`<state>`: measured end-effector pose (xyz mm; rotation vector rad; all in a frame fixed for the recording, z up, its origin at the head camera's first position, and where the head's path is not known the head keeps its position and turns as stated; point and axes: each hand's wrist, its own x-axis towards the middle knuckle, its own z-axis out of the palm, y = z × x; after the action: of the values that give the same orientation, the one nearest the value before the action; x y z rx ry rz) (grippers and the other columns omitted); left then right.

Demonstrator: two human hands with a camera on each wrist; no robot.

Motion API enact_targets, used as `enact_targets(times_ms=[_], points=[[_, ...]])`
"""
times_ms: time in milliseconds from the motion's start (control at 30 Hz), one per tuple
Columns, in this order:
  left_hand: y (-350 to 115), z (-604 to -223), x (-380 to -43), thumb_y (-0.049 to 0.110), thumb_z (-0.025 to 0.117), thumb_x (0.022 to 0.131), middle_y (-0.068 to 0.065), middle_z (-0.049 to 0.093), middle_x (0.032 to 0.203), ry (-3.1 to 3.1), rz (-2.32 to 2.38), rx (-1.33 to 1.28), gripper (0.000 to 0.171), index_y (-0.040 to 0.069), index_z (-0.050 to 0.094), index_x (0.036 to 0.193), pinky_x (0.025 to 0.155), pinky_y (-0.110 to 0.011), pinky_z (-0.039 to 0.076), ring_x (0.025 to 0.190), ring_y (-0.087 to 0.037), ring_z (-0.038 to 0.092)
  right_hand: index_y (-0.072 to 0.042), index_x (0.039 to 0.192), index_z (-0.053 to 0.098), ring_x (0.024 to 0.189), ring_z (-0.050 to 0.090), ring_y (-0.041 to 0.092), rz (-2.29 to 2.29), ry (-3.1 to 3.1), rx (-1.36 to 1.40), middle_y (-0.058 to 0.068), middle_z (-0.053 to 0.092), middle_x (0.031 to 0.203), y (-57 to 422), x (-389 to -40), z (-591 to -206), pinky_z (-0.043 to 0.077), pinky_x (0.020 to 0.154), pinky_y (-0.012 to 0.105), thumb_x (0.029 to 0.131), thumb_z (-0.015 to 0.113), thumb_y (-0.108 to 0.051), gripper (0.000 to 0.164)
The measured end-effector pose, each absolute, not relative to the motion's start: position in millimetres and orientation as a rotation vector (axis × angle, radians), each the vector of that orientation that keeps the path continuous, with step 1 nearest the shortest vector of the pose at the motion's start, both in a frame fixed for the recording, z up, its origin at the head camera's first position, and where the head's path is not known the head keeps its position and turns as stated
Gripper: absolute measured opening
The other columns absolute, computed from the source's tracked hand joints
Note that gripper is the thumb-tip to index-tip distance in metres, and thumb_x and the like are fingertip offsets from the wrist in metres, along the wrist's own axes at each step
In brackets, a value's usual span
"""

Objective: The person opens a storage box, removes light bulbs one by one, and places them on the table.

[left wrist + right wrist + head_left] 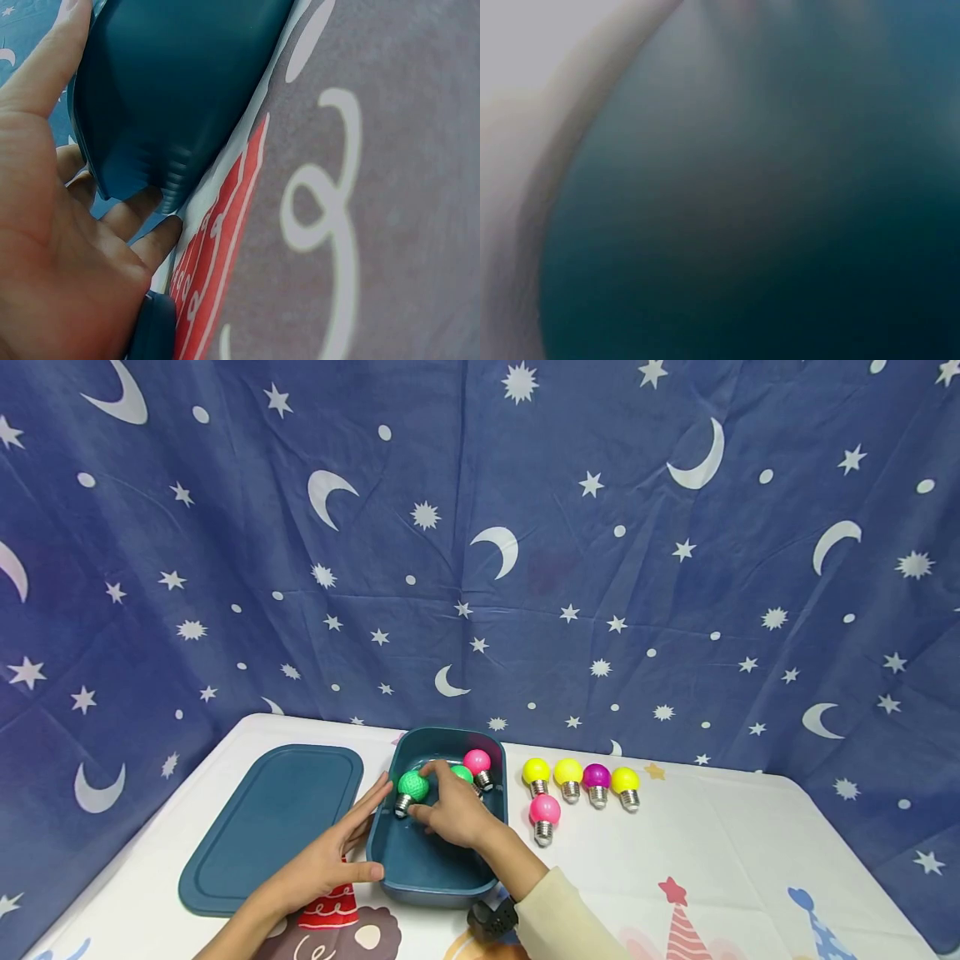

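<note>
Left hand [327, 858], spread wide, touches box [435, 867] on left side, probably steadying it; right hand [456, 810] inside at left green bulb [412, 787], can't tell if pinching.

From where I stand, the right grip [456, 810] hides part of one green bulb [461, 773], and I can't tell whether its thumb touches the base of the other green bulb [412, 786]. The cream sleeve [566, 918] runs off the bottom edge. The right wrist view blurs to teal; the left one crops the box [180, 82] and the left grip [56, 240].
</note>
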<state>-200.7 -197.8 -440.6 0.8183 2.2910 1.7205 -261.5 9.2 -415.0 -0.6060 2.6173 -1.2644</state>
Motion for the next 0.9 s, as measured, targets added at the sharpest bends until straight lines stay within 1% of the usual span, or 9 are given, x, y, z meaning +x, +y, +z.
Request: enact_targets(times_ms=[167, 200, 267, 400, 567, 667, 767, 900], points=[[-197.9, -441.1, -200.8, 0.003, 0.066, 0.078, 0.003, -0.001, 0.149, 2.273, 1.730, 0.852, 0.087, 0.027, 0.013, 0.143, 0.098, -0.021, 0.025, 0.131, -0.028, 0.016, -0.010, 0.127, 0.041, 0.055, 0.058, 0.007, -1.244, 2.601, -0.689, 0.006, 0.055, 0.111, 9.3, -261.1, -415.4, 0.047, 0.060, 0.023, 0.080, 0.068, -0.026, 0.057], [-197.8, -441.1, -200.8, 0.003, 0.066, 0.078, 0.003, -0.001, 0.149, 2.269, 1.733, 0.856, 0.088, 0.027, 0.013, 0.143, 0.099, -0.020, 0.024, 0.131, -0.028, 0.015, -0.009, 0.127, 0.043, 0.059, 0.058, 0.007, -1.220, 2.618, -0.722, 0.005, 0.053, 0.113, 9.5, -261.1, -415.4, 0.047, 0.062, 0.023, 0.079, 0.068, -0.027, 0.056], [-197.5, -441.1, -200.7, 0.003, 0.067, 0.078, 0.002, -0.001, 0.149, 2.274, 1.739, 0.867, 0.088, 0.026, 0.013, 0.144, 0.098, -0.020, 0.025, 0.131, -0.030, 0.015, -0.010, 0.123, 0.048, 0.069, 0.057, 0.006, -1.144, 2.672, -0.790, 0.003, 0.054, 0.109, 10.1, -261.2, -415.5, 0.046, 0.067, 0.022, 0.079, 0.068, -0.029, 0.053], [-197.2, -440.4, -200.7, 0.003, 0.067, 0.077, 0.001, -0.001, 0.149, 2.282, 1.747, 0.859, 0.089, 0.026, 0.013, 0.144, 0.099, -0.020, 0.025, 0.131, -0.029, 0.015, -0.014, 0.114, 0.056, 0.083, 0.051, 0.011, -1.051, 2.720, -0.893, -0.002, 0.054, 0.099, 10.5, -261.7, -415.3, 0.044, 0.070, 0.022, 0.078, 0.068, -0.035, 0.044], [-197.7, -440.6, -201.5, 0.003, 0.066, 0.078, 0.002, -0.001, 0.149, 2.274, 1.743, 0.833, 0.088, 0.028, 0.012, 0.143, 0.098, -0.020, 0.026, 0.131, -0.029, 0.016, -0.016, 0.109, 0.060, 0.081, 0.050, 0.012, -1.044, 2.666, -0.952, -0.005, 0.054, 0.091, 9.8, -261.5, -414.7, 0.042, 0.064, 0.020, 0.077, 0.066, -0.041, 0.040], [-198.2, -441.0, -201.9, 0.002, 0.065, 0.079, 0.001, -0.002, 0.149, 2.264, 1.746, 0.851, 0.087, 0.027, 0.012, 0.144, 0.096, -0.019, 0.026, 0.130, -0.033, 0.016, -0.017, 0.106, 0.061, 0.078, 0.051, 0.011, -1.048, 2.641, -0.962, -0.006, 0.055, 0.088, 9.4, -261.5, -415.0, 0.042, 0.061, 0.019, 0.076, 0.068, -0.040, 0.039], [-198.3, -441.1, -201.5, 0.003, 0.065, 0.079, -0.001, -0.002, 0.149, 2.265, 1.740, 0.887, 0.086, 0.026, 0.012, 0.144, 0.095, -0.017, 0.027, 0.129, -0.036, 0.017, -0.017, 0.105, 0.062, 0.076, 0.053, 0.008, -1.073, 2.617, -0.943, -0.006, 0.057, 0.087, 9.5, -260.8, -415.0, 0.044, 0.061, 0.020, 0.075, 0.069, -0.038, 0.037], [-199.0, -440.2, -200.7, 0.003, 0.065, 0.079, 0.001, -0.002, 0.149, 2.269, 1.728, 0.876, 0.087, 0.024, 0.011, 0.144, 0.096, -0.017, 0.027, 0.130, -0.032, 0.017, -0.018, 0.105, 0.062, 0.081, 0.055, 0.008, -1.115, 2.584, -0.901, -0.007, 0.060, 0.090, 9.5, -259.0, -413.7, 0.045, 0.064, 0.022, 0.075, 0.070, -0.037, 0.036]])
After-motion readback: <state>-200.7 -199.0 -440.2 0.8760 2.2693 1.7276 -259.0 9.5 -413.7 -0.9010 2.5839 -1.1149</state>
